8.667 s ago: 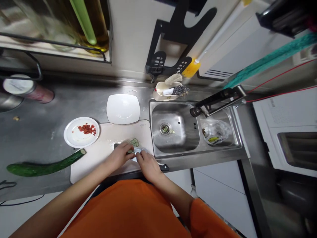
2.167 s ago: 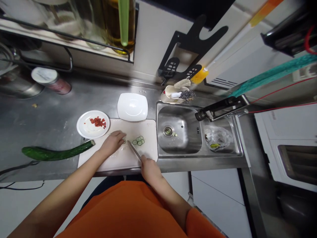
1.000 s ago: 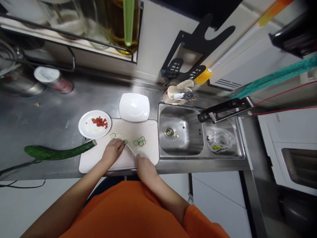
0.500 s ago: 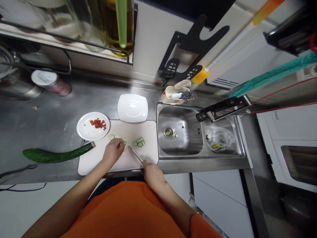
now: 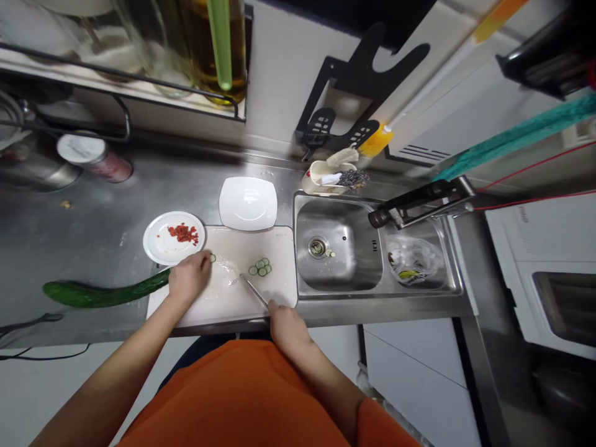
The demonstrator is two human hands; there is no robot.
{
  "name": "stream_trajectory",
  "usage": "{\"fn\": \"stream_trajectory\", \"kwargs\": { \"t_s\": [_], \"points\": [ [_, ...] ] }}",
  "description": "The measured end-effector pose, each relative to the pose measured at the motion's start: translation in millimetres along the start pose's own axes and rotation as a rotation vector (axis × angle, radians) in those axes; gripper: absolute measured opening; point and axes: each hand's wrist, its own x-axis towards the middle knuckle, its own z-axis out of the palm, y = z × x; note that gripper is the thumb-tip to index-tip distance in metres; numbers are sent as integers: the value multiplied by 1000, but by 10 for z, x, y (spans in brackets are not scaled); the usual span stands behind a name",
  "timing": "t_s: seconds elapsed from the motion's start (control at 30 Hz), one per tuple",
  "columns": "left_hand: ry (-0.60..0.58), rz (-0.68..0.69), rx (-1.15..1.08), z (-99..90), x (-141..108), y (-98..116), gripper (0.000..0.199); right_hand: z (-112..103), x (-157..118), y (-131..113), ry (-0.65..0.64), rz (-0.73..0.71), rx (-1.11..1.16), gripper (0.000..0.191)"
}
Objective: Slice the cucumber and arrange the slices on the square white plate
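My left hand point(image 5: 190, 277) is over the left part of the white cutting board point(image 5: 233, 307), its fingers pinched beside a thin cucumber slice point(image 5: 213, 257). It hides the cut end of the long green cucumber point(image 5: 107, 294). My right hand point(image 5: 286, 323) is wrapped round the handle of a knife point(image 5: 254, 290), whose blade points up and left with its tip on the board. Several cucumber slices point(image 5: 261, 267) lie in a cluster right of the blade. Chopped red pieces point(image 5: 183, 233) are on a round white plate point(image 5: 161, 248) at the board's upper left corner.
A white squarish dish point(image 5: 248, 203) stands behind the board. To the right is a steel sink point(image 5: 344, 267) with a faucet point(image 5: 419, 202) and a plastic bag point(image 5: 414, 261). A red can point(image 5: 109, 166) is at the back left, below a bottle rack point(image 5: 139, 81).
My left hand has moved left across the board, from the middle to the slice near the plate. The knife and my right hand have stayed almost where they were.
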Motion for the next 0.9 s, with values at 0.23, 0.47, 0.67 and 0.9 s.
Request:
{"fn": "stream_trajectory", "kwargs": {
  "t_s": [0.23,0.47,0.67,0.9],
  "points": [
    [8,214,-237,84,18,180,29,-36,-61,47,-29,-9,-7,35],
    [-277,501,-367,414,32,540,29,-11,-160,150,-13,17,5,36],
    [-266,480,-431,475,15,580,22,25,-188,213,-10,36,20,37],
    [-322,437,-416,304,-7,559,19,16,-168,223,-25,35,31,34]
  ]
}}
